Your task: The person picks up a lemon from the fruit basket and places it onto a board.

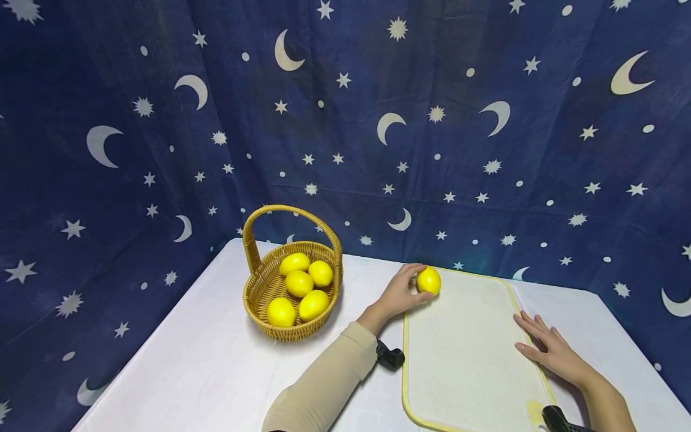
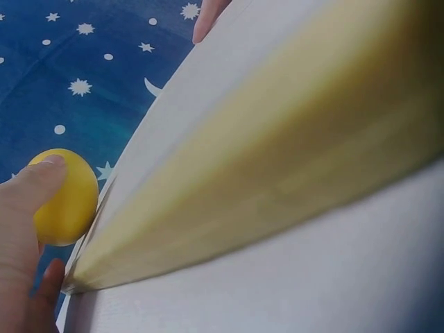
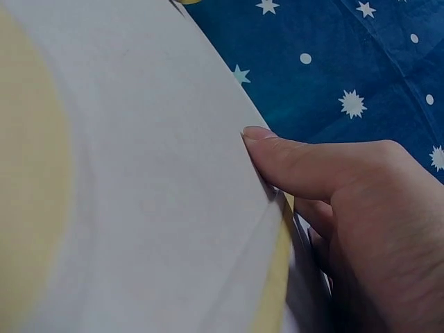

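Note:
My left hand (image 1: 402, 291) holds a yellow lemon (image 1: 429, 281) between thumb and fingers at the far left corner of a white cutting board (image 1: 469, 354) with a yellow rim. In the left wrist view the thumb lies across the lemon (image 2: 73, 201); whether its underside touches the board cannot be made out. My right hand (image 1: 553, 348) rests at the board's right edge with its fingers extended. The right wrist view shows that thumb (image 3: 298, 163) over the board's edge, with the other fingers partly hidden behind it.
A wicker basket (image 1: 254, 312) with a tall handle stands left of the board, and several lemons (image 1: 299, 283) lie in it. A white cloth (image 1: 216, 372) covers the table. Behind the table hangs a dark blue curtain (image 1: 356, 198) with moons and stars.

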Demonstrator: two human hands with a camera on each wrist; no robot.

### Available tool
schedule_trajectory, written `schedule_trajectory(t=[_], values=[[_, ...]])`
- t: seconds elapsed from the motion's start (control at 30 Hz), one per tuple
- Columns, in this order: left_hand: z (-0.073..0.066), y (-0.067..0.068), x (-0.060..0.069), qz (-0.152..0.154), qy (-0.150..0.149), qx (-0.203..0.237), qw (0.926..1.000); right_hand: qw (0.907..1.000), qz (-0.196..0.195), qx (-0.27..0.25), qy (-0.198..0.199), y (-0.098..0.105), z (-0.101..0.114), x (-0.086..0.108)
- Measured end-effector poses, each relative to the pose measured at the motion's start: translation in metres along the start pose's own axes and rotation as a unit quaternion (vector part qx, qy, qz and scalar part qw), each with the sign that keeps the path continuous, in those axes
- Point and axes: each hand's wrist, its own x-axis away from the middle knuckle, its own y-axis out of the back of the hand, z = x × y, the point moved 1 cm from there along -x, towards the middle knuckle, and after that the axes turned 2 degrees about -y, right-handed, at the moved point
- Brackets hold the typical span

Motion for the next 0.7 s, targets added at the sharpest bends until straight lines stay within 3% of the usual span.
schedule_trajectory(t=[0.23,0.43,0.53,0.7], values=[[-0.003,0.003,0.001,-0.008,0.006,0.02,0.9997,0.9999,0.006,0.004,-0.011,0.0,-0.001,0.0],[-0.016,0.016,0.007,-0.013,-0.01,0.017,0.9997,0.9998,0.012,0.006,-0.012,-0.001,-0.005,-0.002],[-0.033,0.032,0.014,0.009,-0.023,0.007,0.9997,0.9998,0.012,0.009,-0.011,-0.001,-0.005,-0.003],[-0.073,0.08,0.03,0.1,-0.037,-0.023,0.994,0.9999,0.008,0.01,0.004,0.003,-0.005,-0.001]])
